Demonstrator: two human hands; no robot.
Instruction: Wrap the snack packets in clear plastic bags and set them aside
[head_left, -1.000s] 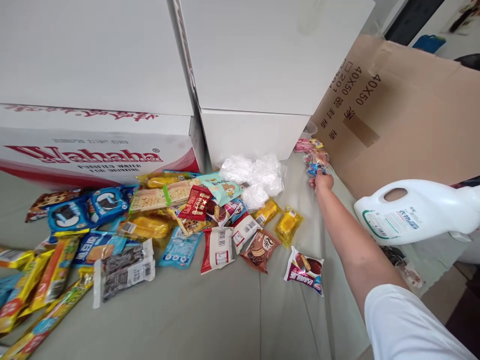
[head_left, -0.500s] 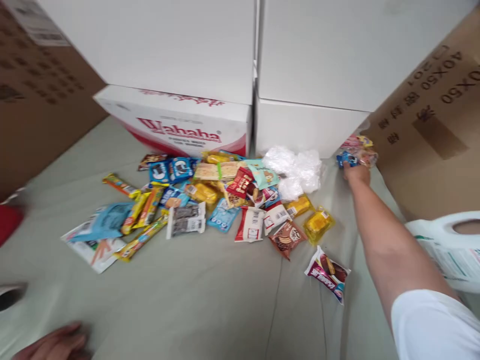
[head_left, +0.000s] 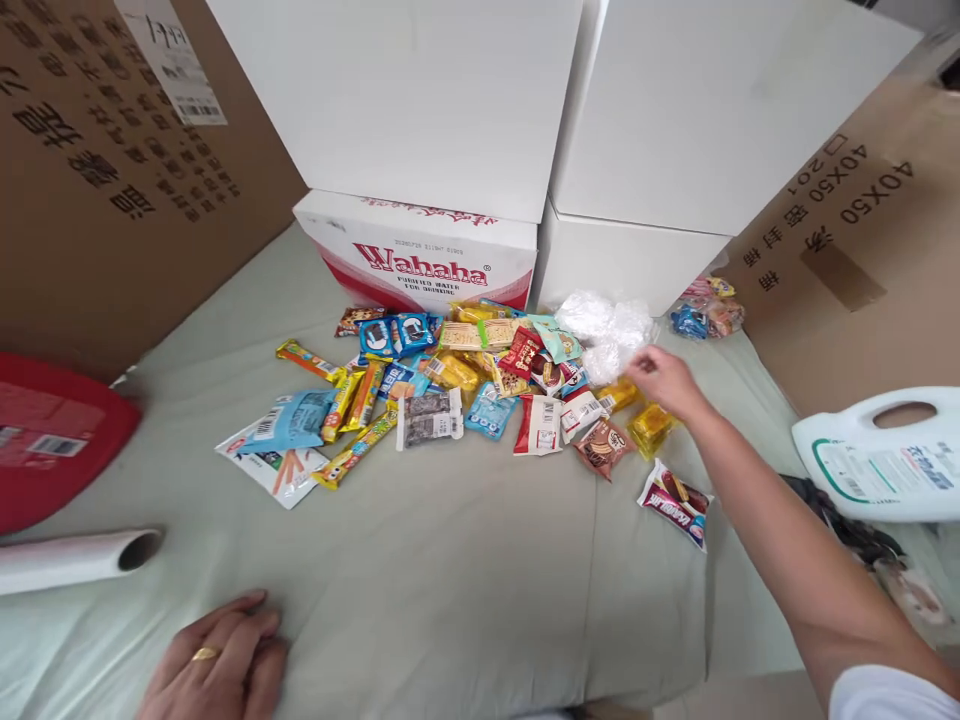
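Observation:
My left hand (head_left: 221, 660), with a gold ring, rests palm down on the pale green cloth. Its fingers are loosely bent and nothing shows in them. My right hand (head_left: 661, 378) hovers just above the right end of a spread of packaged snacks, fingers loosely curled with a small gap and nothing visible between them. Beneath it are two yellow packets (head_left: 651, 430). Close by lie a clear crinkled plastic bundle (head_left: 600, 318), a brown packet (head_left: 602, 448) and a purple-and-white cake packet (head_left: 675, 503). A blue packet (head_left: 688, 321) sits apart near the right carton.
A Wahaha water box (head_left: 427, 265) and white boxes (head_left: 637, 255) stand behind the snacks. Brown cartons (head_left: 247, 240) flank both sides. A white jug (head_left: 885, 455) is at right; a red container (head_left: 60, 435) and white roll (head_left: 75, 560) lie at left.
My right hand has moved left and nearer, away from the blue packet by the carton, to above the yellow packets. The view has shifted left, bringing more of my left hand into sight.

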